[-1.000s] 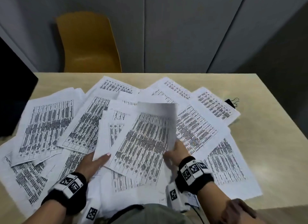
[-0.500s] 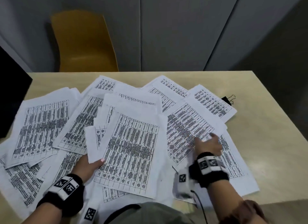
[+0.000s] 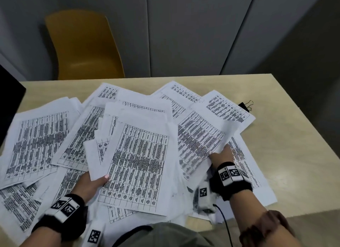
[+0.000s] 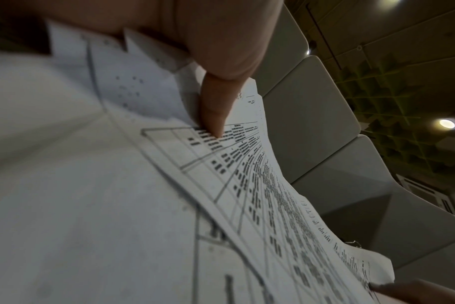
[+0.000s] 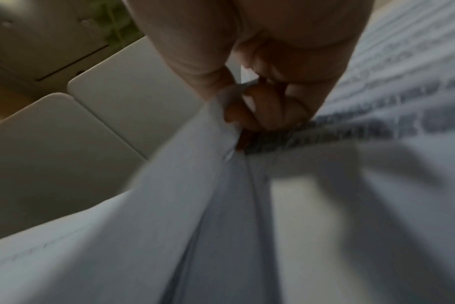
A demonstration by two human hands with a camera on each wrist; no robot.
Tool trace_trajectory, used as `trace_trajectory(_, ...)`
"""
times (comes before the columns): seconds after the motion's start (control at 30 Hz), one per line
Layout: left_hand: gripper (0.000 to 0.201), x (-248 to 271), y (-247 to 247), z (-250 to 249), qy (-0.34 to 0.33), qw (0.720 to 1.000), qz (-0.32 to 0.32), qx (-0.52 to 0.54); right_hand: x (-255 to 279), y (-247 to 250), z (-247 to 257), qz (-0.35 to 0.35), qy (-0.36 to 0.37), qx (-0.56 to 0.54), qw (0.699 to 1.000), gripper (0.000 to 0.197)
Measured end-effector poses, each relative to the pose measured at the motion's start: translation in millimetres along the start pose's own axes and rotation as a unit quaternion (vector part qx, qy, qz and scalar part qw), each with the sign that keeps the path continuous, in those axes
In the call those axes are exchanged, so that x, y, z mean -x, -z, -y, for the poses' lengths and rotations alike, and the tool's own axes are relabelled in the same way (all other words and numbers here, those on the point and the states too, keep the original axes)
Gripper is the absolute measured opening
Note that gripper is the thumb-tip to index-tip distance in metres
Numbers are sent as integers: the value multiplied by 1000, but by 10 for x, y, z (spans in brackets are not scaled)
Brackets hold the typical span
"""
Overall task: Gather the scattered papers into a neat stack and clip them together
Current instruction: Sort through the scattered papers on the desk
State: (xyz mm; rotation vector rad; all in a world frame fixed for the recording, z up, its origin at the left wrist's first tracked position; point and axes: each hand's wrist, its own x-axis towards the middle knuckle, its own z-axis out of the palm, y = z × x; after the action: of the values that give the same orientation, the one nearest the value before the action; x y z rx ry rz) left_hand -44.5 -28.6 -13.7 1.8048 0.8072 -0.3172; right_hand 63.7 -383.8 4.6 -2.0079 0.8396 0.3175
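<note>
You get soft, even indoor light from the head view, with a mild sheen on the pale wooden table (image 3: pixel 287 154) and motion blur around the right hand (image 3: pixel 219 155). Your wrist views are dim and blurred up close. Round ceiling lamps (image 4: pixel 447 123) glare in the left one, and its edges bend.

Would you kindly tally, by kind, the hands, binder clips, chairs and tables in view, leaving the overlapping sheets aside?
Hands: 2, the left hand gripping the gathered sheets and the right hand pinching a loose sheet
Binder clips: 1, the black binder clip
Chairs: 1, the yellow chair
Tables: 1, the table
Total: 5
</note>
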Motion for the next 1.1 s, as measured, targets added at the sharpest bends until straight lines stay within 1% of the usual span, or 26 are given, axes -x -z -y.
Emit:
trace_trajectory(0.07,50,-9,7,10,8,1000,0,13,-108,146,5,0,25,60,998,39)
trace_trajectory(0.13,50,-15,15,27,18,1000,-3,17,-194,281,-18,-27,37,130,990,38)
trace_trajectory(0.17,49,-16,13,32,23,1000,-5,18,-223,329,-48,-52,37,176,982,42)
trace_trajectory(0.23,48,-30,4,42,27,999,-8,17,-242,414,-109,-102,18,230,968,60)
trace_trajectory(0.3,45,-38,-3,36,30,999,-8,15,-254,471,-147,-115,0,213,970,81)
trace_trajectory(0.33,44,-38,-5,33,30,999,-8,14,-248,495,-147,-113,-5,204,973,87)
trace_trajectory(0.4,43,-43,-8,32,30,999,-9,13,-274,514,-143,-94,-7,177,980,92)
trace_trajectory(0.43,43,-40,-12,26,30,999,-11,13,-282,504,-139,-72,-1,160,985,92)
trace_trajectory(0.5,43,-35,-16,22,29,999,-15,12,-253,434,-143,-19,18,148,989,85)
trace_trajectory(0.57,43,-34,-18,20,29,999,-16,14,-196,337,-149,8,29,161,986,77)
trace_trajectory(0.6,43,-35,-16,18,29,999,-19,13,-163,286,-147,0,31,164,986,75)
trace_trajectory(0.67,43,-34,-16,9,31,999,-19,12,-90,204,-132,-55,24,160,985,76)
trace_trajectory(0.73,43,-42,-12,12,32,999,-21,19,-7,132,-87,-90,24,118,989,79)
trace_trajectory(0.77,42,-40,-10,11,32,999,-20,20,24,89,-73,-89,26,88,992,80)
trace_trajectory(0.87,42,-31,-8,8,31,999,-18,15,91,-41,-55,-73,23,19,997,76)
trace_trajectory(0.93,42,-18,-2,7,27,999,-18,6,146,-119,-52,-61,-2,-13,998,73)
trace_trajectory(1.03,42,1,-3,-1,19,1000,-15,1,198,-213,-118,-5,-10,-43,999,82)
trace_trajectory(1.07,41,4,-2,-3,20,1000,-15,1,204,-222,-124,13,-8,-59,998,80)
trace_trajectory(1.1,41,6,-1,-4,19,1000,-14,4,204,-231,-123,25,-8,-85,996,74)
